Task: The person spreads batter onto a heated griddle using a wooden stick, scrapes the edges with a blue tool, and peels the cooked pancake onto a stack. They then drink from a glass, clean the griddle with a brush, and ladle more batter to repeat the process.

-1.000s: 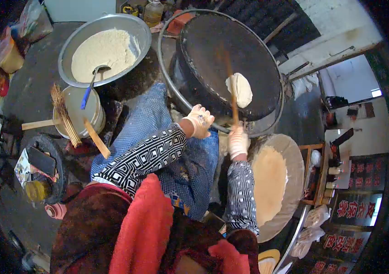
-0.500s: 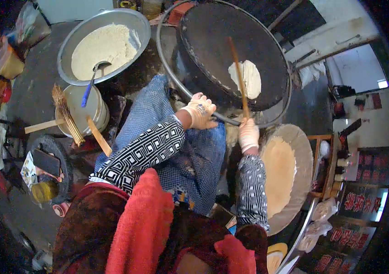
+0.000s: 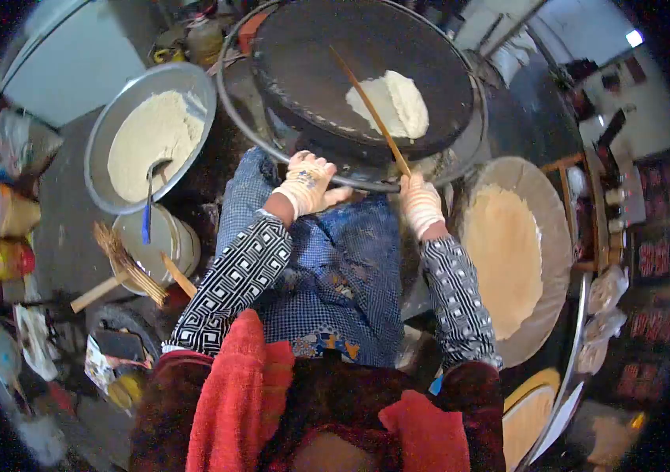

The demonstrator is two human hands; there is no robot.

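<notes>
Right now I am watching my right hand (image 3: 420, 203) working at the near edge of a big black griddle (image 3: 311, 55). Its fingers (image 3: 414, 187) are closing tight around the lower end of a thin wooden stick (image 3: 366, 106). The stick is slanting up and away to the left across the hot surface. It is passing over a pale patch of batter (image 3: 398, 102), which is lying spread on the right part of the griddle. From this angle I cannot tell how the far end of the stick is meeting the batter.

My left hand (image 3: 309, 182) is resting on the metal ring (image 3: 222, 102) that is running around the griddle, just beside the right hand. Its gloved fingers (image 3: 335, 194) are lying stretched along the ring. I cannot tell whether they are gripping it or only leaning on it.

To the left, a wide metal bowl (image 3: 203, 94) is holding pale dough mix (image 3: 150, 141), and 1 ladle (image 3: 149, 206) is standing in it. Below the bowl, a round tin (image 3: 174, 240) is sitting with a straw brush (image 3: 127, 267) lying across it. To the right, a round tray (image 3: 557, 236) is carrying a stack of thin flatbreads (image 3: 504, 259). A blue checked apron (image 3: 343, 267) is covering my lap between both arms.
</notes>
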